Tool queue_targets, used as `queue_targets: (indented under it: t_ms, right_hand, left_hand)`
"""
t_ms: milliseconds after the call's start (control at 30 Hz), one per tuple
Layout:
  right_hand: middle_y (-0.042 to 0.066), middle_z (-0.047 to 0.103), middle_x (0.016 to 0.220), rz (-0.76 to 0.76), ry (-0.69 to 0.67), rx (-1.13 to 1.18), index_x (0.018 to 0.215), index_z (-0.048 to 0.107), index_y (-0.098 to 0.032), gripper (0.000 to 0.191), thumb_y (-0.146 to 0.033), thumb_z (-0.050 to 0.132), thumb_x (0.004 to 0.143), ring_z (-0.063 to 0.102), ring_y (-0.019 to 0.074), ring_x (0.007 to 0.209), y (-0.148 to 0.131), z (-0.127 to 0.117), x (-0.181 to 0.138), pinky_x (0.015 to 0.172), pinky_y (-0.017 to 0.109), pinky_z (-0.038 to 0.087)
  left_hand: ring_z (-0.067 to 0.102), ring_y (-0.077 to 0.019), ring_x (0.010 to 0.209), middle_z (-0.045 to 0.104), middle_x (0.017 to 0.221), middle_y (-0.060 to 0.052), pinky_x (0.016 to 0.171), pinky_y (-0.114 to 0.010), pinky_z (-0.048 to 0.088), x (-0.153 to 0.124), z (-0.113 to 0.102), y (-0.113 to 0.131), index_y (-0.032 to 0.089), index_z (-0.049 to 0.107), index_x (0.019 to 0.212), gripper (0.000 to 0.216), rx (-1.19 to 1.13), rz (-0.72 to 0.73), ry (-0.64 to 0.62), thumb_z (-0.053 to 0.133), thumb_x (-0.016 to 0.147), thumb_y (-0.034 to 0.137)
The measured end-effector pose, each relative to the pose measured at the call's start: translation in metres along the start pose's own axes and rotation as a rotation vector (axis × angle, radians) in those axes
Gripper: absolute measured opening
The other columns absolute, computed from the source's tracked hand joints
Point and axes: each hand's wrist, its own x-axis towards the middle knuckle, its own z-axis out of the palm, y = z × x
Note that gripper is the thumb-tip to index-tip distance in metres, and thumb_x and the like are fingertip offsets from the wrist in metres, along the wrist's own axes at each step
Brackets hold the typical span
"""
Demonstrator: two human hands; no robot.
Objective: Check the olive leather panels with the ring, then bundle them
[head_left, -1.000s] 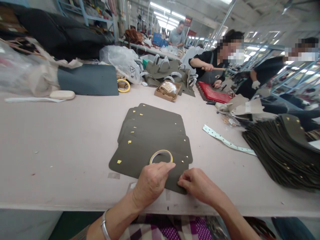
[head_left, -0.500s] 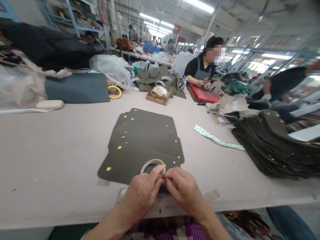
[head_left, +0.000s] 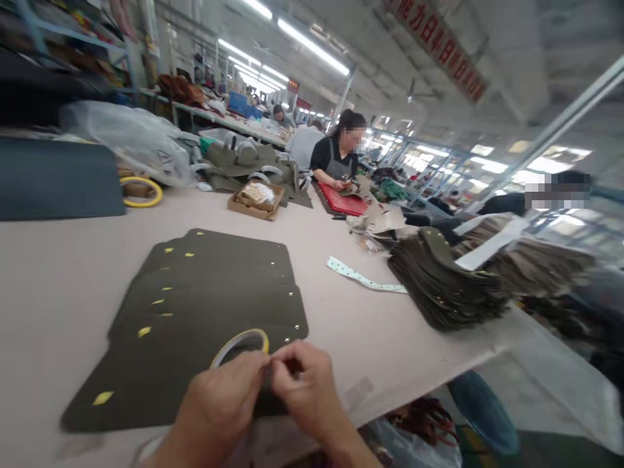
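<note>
My left hand [head_left: 221, 396] is closed on a roll of yellow tape [head_left: 266, 339], which stands up partly behind its fingers. My right hand [head_left: 305, 383] is pinched, its fingertips meeting the left hand's at the roll's edge; what lies between them is too small to make out. Under and beyond both hands lie overlapping dark olive panels [head_left: 209, 286], fanned out on the table. Small yellow tape pieces [head_left: 145, 331] sit along their left side. Small shiny metal studs [head_left: 291, 294] show along the right side.
On the pale table [head_left: 351, 338] are a dotted light strip [head_left: 363, 279] and a stack of dark panels [head_left: 439, 286] at right. Farther back are a cardboard box [head_left: 256, 207], another yellow tape roll [head_left: 141, 203] and a plastic bag [head_left: 127, 140]. A co-worker [head_left: 336, 156] handles something above a red piece [head_left: 344, 200].
The view has swung right and closer to the panels, so they appear larger and farther left. Both hands stay together at the tape roll. The co-worker's hands have lifted from the red piece.
</note>
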Motion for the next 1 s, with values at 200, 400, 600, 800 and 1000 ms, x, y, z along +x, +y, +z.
queue_targets:
  t_ms: [200,400,600,800,1000]
  right_hand:
    - [0.001,0.063,0.057,0.477,-0.099,0.360,0.075,0.067,-0.012,0.029,-0.041,0.068,0.071,0.057,0.0123,0.049,0.039,-0.017,0.029,0.050,0.025,0.050]
    - [0.002,0.063,0.061,0.476,-0.236,0.277,0.078,0.069,-0.012,0.036,-0.047,0.070,0.072,0.057,0.0122,0.053,0.065,-0.029,0.040,0.053,0.025,0.050]
    - [0.003,0.067,0.067,0.264,-0.346,-0.082,0.079,0.071,-0.016,0.022,-0.033,0.058,0.082,0.059,0.0152,0.062,0.052,-0.023,0.040,0.060,0.027,0.047]
    - [0.003,0.072,0.077,0.116,-0.383,-0.327,0.077,0.069,-0.020,0.019,-0.025,0.051,0.083,0.064,0.0175,0.069,0.040,-0.016,0.047,0.066,0.029,0.045]
    - [-0.004,0.060,0.055,0.129,-0.302,-0.385,0.108,0.058,-0.019,0.028,-0.033,0.057,0.084,0.056,0.0148,0.050,0.049,-0.026,0.042,0.053,0.026,0.043]
  left_hand:
    - [0.057,-0.0154,0.066,0.060,0.072,-0.001,0.063,-0.026,0.048,0.003,0.009,0.004,0.019,0.055,0.084,0.017,0.105,-0.104,-0.241,0.043,0.093,0.013]
    - [0.051,-0.0212,0.076,0.057,0.083,-0.002,0.063,-0.032,0.048,-0.006,0.019,-0.006,0.020,0.054,0.084,0.006,0.277,-0.140,-0.467,0.055,0.088,0.016]
    - [0.047,-0.0215,0.076,0.053,0.082,-0.003,0.063,-0.034,0.048,-0.005,0.020,-0.005,0.020,0.051,0.084,0.006,0.264,-0.134,-0.499,0.054,0.089,0.019]
    - [0.047,-0.0215,0.077,0.053,0.083,-0.002,0.063,-0.034,0.047,-0.005,0.019,-0.005,0.020,0.052,0.084,0.007,0.251,-0.157,-0.510,0.052,0.090,0.018]
    - [0.047,-0.0206,0.077,0.053,0.083,-0.002,0.063,-0.032,0.046,-0.008,0.020,-0.004,0.019,0.052,0.084,0.008,0.245,-0.150,-0.482,0.050,0.091,0.017]
